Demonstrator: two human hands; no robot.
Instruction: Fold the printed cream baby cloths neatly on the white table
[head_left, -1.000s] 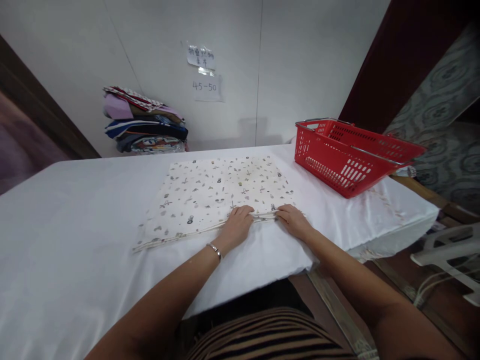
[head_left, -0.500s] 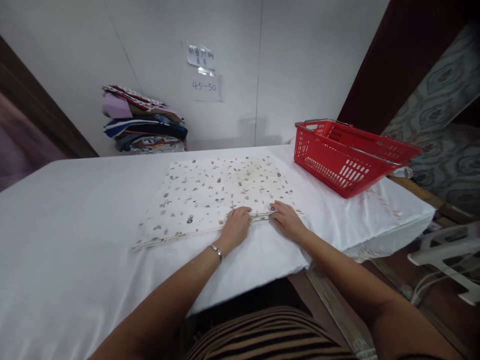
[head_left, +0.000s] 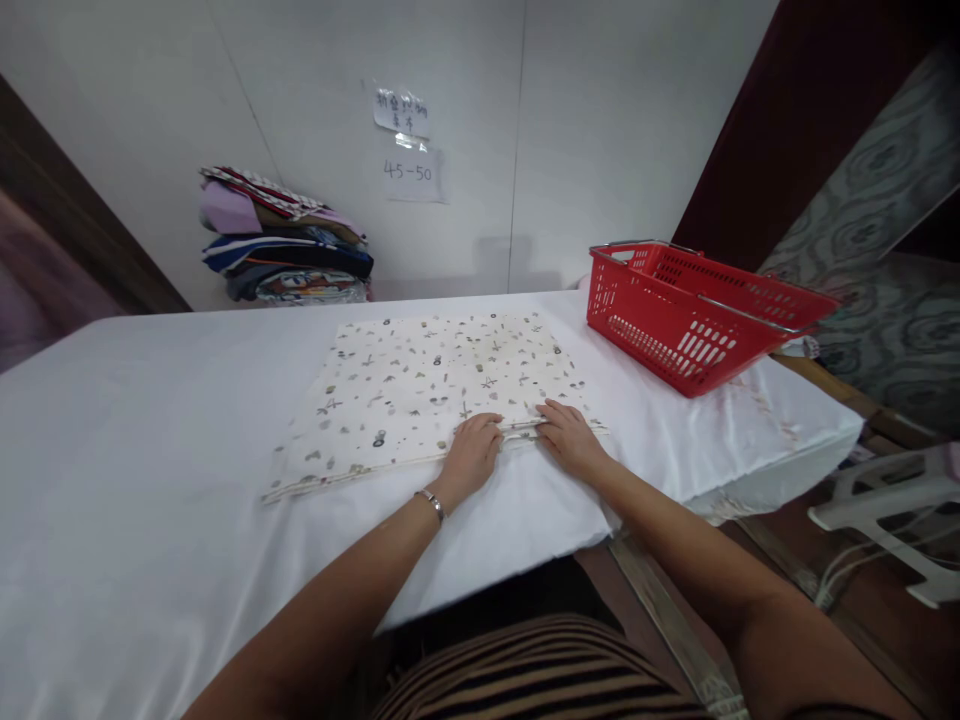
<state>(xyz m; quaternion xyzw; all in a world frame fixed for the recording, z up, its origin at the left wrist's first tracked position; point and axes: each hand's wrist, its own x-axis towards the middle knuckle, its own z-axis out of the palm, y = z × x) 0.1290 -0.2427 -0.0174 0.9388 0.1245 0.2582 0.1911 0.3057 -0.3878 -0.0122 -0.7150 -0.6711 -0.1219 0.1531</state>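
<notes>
A folded white cloth [head_left: 420, 385] with a small scattered print lies flat, its layered near edge towards me. My left hand [head_left: 474, 450] grips that edge near the middle, fingers over the top and a bracelet on the wrist. A little to the right, my right hand [head_left: 571, 438] holds the same edge, its fingers bent over the cloth. Between the two hands the edge is slightly raised and its layers show. Both thumbs are mostly hidden.
A red shopping basket [head_left: 705, 355] with metal handles stands at the right of the white-covered table [head_left: 172, 440]. Several folded fabrics form a pile [head_left: 289, 240] behind the far edge. Paper signs [head_left: 409, 175] hang on the wall; a white plastic stool [head_left: 892, 520] is at lower right.
My right hand has shifted very slightly left along the cloth's edge. The left hand keeps its place, and the view has tilted a little.
</notes>
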